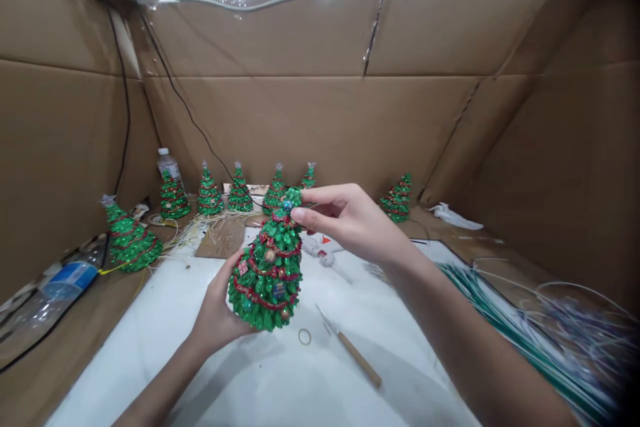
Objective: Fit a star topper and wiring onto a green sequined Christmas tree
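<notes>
A small green Christmas tree figurine [270, 273] with red garlands and little ornaments is held above the white tabletop, tilted slightly to the right. My left hand [220, 307] wraps round its lower back, most of the fingers hidden behind it. At the tip, the thumb and forefinger of my right hand [345, 217] pinch the tree; no star shows there. On the table below lie a wooden-handled awl [357, 357] and a thin ring [305, 337]. Behind my right hand is a partly covered white glue gun [325, 255].
Several finished-looking trees [240, 190] line the back, one more tree [397, 199] at right and another tree [131, 237] at left. Plastic bottles [75, 280] lie or stand at left. Green wires [520, 327] spread at right. Cardboard walls [280, 113] surround the table.
</notes>
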